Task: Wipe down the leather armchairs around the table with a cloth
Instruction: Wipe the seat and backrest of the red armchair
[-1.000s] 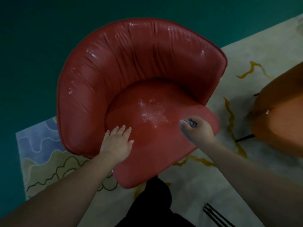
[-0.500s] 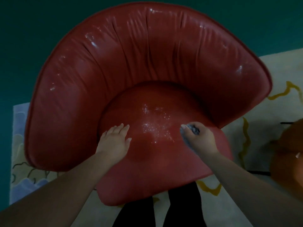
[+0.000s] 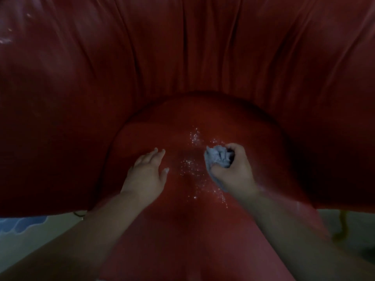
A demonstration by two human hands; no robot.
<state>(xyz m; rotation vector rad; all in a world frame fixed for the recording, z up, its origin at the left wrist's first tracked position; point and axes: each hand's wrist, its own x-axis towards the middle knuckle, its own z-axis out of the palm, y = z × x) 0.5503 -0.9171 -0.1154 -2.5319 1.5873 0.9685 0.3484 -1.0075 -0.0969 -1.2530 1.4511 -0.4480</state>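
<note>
A red leather armchair (image 3: 182,57) fills nearly the whole head view, its pleated backrest curving round the seat cushion (image 3: 182,230). Shiny wet droplets (image 3: 194,165) speckle the middle of the seat. My right hand (image 3: 235,171) grips a bunched grey-blue cloth (image 3: 217,159) and holds it down on the seat just right of the droplets. My left hand (image 3: 147,173) rests flat on the seat to the left of them, fingers straight and together.
A pale rug with a blue wavy pattern (image 3: 22,226) shows below the chair at lower left. A strip of the same rug with a yellow squiggle (image 3: 343,224) shows at lower right.
The view has dropped much closer to the chair, so the floor and the orange chair are out of sight. My right hand has turned, showing more of the cloth, nearer the droplets.
</note>
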